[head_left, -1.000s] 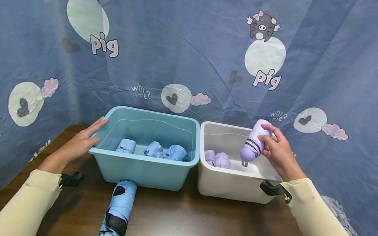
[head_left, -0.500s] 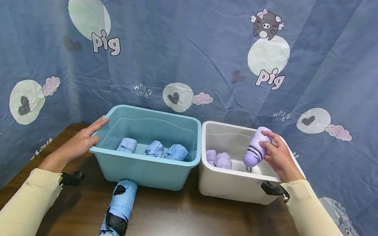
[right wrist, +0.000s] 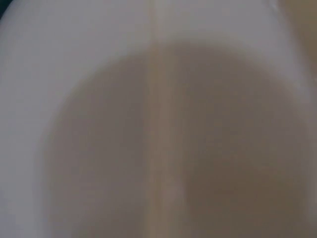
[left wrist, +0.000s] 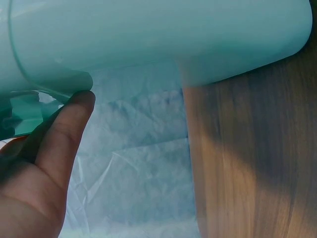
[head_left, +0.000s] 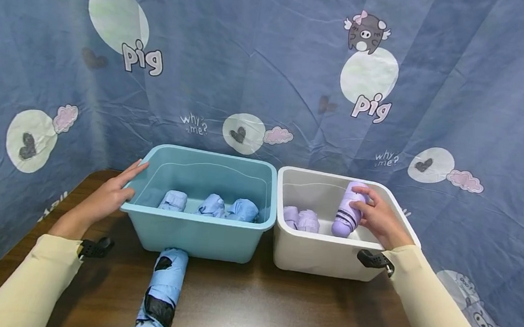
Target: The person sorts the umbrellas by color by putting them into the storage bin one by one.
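Observation:
In the head view my right hand (head_left: 376,219) holds a folded purple umbrella (head_left: 349,207) by its side. It hangs tilted within the white bin (head_left: 325,246), its rounded, black-striped end pointing down toward the front. Two purple folded umbrellas (head_left: 307,221) lie in the left part of that bin. My left hand (head_left: 103,202) rests with fairly straight fingers on the left rim of the teal bin (head_left: 198,237); in the left wrist view the thumb (left wrist: 67,134) touches this rim. Inside the teal bin lie three blue folded umbrellas (head_left: 212,206). The right wrist view is blurred and shows no umbrella.
A blue folded umbrella (head_left: 162,293) with black patches lies on the brown wooden table (head_left: 295,314), in front of the teal bin. The two bins stand side by side. Behind them hangs a blue patterned cloth (head_left: 271,69).
My right hand has lowered the purple umbrella from above the white bin's rim down into the bin. The left hand stays at the teal bin's rim.

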Tool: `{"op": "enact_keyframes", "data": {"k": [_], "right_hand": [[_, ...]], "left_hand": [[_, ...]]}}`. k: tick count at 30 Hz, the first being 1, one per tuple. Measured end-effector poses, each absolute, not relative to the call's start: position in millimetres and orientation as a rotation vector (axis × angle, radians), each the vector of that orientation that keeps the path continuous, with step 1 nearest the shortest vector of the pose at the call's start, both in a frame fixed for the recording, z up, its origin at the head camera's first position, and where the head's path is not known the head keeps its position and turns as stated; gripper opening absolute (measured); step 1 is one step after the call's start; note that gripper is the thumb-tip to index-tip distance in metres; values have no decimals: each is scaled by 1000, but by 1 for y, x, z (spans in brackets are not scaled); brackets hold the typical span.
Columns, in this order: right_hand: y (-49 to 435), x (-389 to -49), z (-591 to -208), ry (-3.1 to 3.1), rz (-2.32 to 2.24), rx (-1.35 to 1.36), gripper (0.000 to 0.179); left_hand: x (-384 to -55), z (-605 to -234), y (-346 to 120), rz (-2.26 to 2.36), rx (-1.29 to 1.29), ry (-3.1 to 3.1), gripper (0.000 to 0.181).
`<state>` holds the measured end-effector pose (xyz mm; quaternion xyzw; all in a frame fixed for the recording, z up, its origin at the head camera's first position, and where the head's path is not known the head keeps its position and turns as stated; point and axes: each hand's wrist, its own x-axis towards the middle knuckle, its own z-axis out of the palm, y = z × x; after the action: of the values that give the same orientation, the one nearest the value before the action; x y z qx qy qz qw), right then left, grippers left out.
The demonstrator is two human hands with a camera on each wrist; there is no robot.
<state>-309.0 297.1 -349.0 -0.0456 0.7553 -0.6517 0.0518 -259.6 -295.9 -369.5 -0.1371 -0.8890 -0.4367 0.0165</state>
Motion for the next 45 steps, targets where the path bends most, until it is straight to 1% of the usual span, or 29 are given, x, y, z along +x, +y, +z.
{"op": "enact_keyframes", "data": {"k": [13,24,27,33,45], "right_hand": [[292,-313,-351,2373,-1780,-149,52],[292,-311,-354,2419,-1512,-18,57],[292,-312,-355,2427,-1469,-30,58],[293,-313,-352,2446,-1611,-70,54],[298,-303,-341,2493,-1811,-28,50]], "left_hand": [[-256,-369,-299,-1375,-395,-2751,75],[-254,-370,-299,-1382,-391,-2752,75],[-253,-370,-299,-1378,-389,-2757,75],[-255,-369,-300,-1384,-407,-2745,75],[-258,-367,-294,-1374,-429,-2757,76]]}}
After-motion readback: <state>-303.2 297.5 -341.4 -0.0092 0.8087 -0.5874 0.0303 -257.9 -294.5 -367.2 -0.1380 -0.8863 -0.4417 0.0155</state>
